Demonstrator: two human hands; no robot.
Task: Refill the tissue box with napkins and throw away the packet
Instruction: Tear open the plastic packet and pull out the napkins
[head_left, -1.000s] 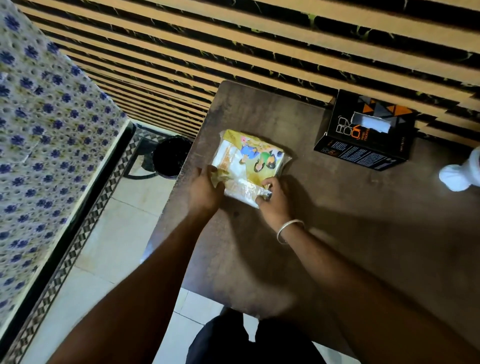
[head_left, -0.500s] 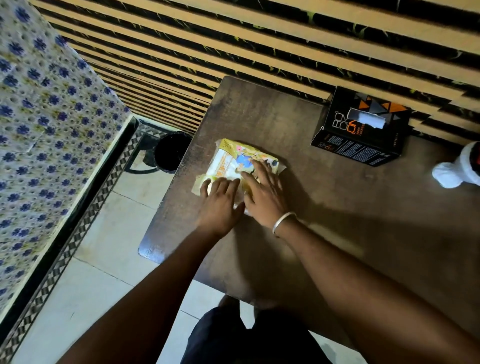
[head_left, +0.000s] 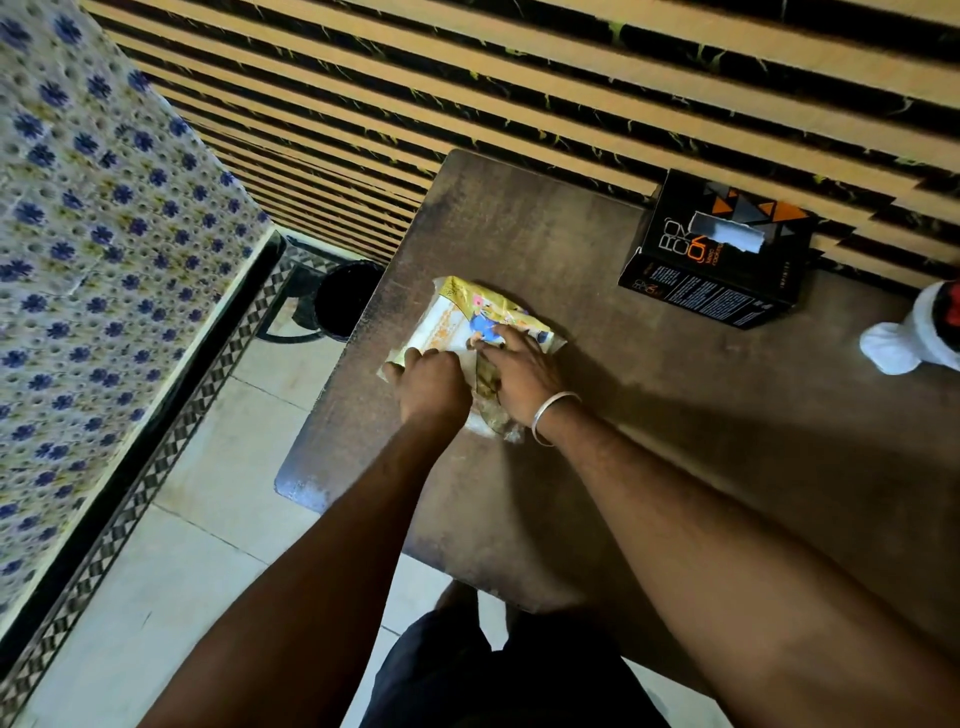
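Observation:
A yellow napkin packet (head_left: 457, 317) with a cartoon print lies on the dark wooden table (head_left: 675, 415) near its left edge. My left hand (head_left: 431, 387) is curled on the packet's near left corner. My right hand (head_left: 519, 369), with a metal bangle on the wrist, presses on the packet's right side, and crumpled wrapper shows between the two hands. A black tissue box (head_left: 722, 249) with a white slot on top stands at the back of the table against the wall, well apart from both hands.
A black bin (head_left: 345, 299) stands on the tiled floor just left of the table. A white object with a red part (head_left: 914, 338) sits at the table's right edge. A blue-flowered cloth (head_left: 93, 234) covers furniture on the left. A striped wall runs behind.
Both hands went from gripping the packet's near edge to pressing on top of it. My left fingers have curled into a fist, and loose wrapper has bunched between the hands.

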